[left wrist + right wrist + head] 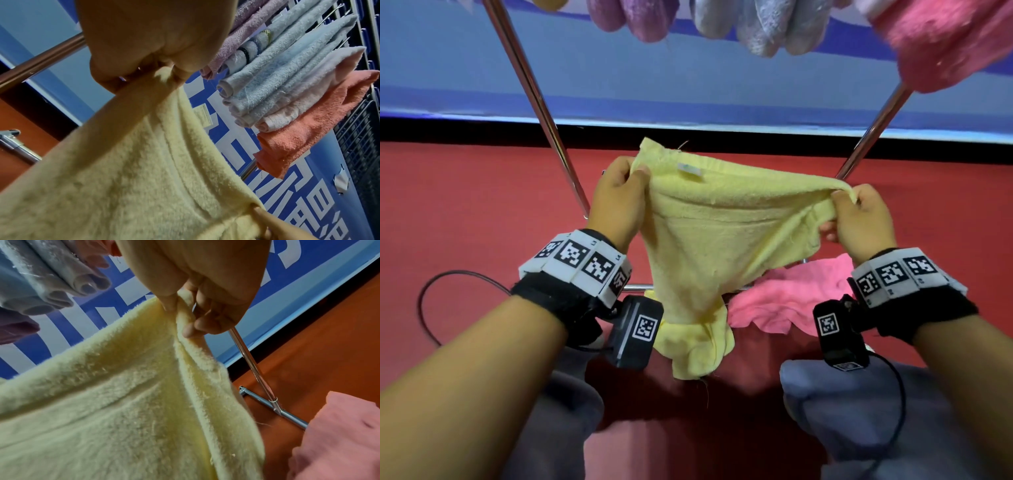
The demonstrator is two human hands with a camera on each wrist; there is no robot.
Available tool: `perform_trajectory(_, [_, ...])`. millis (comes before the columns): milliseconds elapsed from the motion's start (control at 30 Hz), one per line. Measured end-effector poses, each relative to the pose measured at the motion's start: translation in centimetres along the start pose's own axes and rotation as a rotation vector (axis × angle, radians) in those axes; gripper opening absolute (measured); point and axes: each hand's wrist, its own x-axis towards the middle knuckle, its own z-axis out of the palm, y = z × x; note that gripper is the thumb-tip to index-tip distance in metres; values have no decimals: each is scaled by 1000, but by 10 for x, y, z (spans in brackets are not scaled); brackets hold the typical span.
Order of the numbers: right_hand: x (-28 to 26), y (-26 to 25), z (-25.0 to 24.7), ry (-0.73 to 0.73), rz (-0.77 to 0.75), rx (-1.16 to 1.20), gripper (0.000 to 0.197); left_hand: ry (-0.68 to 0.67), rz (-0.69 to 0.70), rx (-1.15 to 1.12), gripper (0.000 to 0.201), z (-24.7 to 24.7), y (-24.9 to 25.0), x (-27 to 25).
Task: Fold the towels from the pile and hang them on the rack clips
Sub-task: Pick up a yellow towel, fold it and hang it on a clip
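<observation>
Both hands are up in front of the rack, and the yellow towel stretches between them, lifted off the red floor. The left hand pinches one top corner between thumb and curled fingers; the left wrist view shows that corner bunched tight in the fist. The right hand pinches the opposite top edge, thumb pressed against the forefinger with a fold of cloth squeezed between, clear in the right wrist view. The towel sags in the middle and narrows downward, its lower end crumpled on the floor near the person's knees. Just right of that lower end lies a pink towel, heaped loosely on the floor. The rack's two metal legs slant behind the yellow towel on either side. Above it, folded towels hang in a row: purple, grey, then a pink one furthest right.
</observation>
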Motion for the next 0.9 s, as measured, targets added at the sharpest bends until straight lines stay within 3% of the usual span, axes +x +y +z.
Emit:
perform_trajectory(133, [0,-1,4,-56,-21,76,25,8,-32,-2,15,-3,-4,3])
perform_trajectory(333, [-2,-5,10,-110,-161,-106,25,-26,-24,70,15,-9,-5,3])
perform_trajectory(567, [4,-1,14,14,-90,-136,11,108,-7,90,23,-26,-14,17])
perform_trajectory(733, [8,6,1,30,-195,-263,5,149,22,42,27,-26,-11,16])
perform_trajectory(900, [7,12,-21,31,-197,-257,7,63,121,135,23,-21,-9,-5])
